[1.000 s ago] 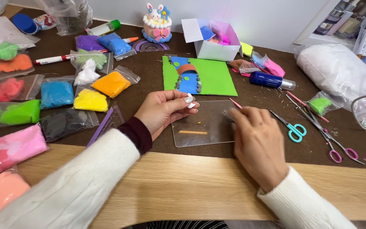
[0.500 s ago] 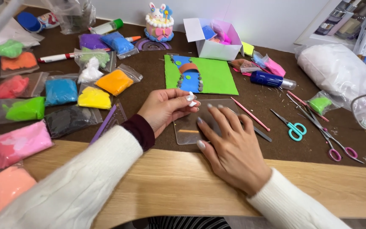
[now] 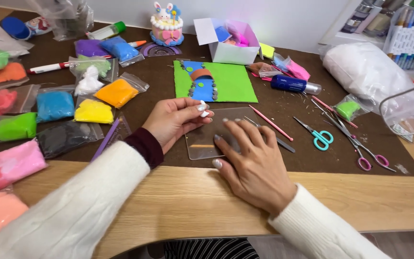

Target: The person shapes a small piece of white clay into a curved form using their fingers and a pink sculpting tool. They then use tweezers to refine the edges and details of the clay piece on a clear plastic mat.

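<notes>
**Two hands at a clear plate on a crowded craft mat**

Head view: Two hands are seen at the near middle of the brown mat (image 3: 168, 81). The right hand (image 3: 255, 168) is laid flat, fingers spread, pressing on one clear plastic plate (image 3: 202, 144), which lies at the mat's near edge; nothing is gripped by it. The left hand (image 3: 176, 120) is held just left of the plate, its fingers curled and pinched on a small white piece of clay (image 3: 203, 108).

To the left, about twelve bags of coloured clay are counted, among them a yellow bag (image 3: 93, 111) and a black bag (image 3: 63, 138). One green card (image 3: 233, 84) with a blue and brown figure lies just beyond the plate. To the right, two pairs of scissors are counted: teal scissors (image 3: 319, 138) and pink scissors (image 3: 362, 152). One pink stick (image 3: 270, 123) lies between plate and scissors.

Open room is found only on the bare wooden table edge (image 3: 360, 201) near the person; the mat's far side is crowded.
</notes>
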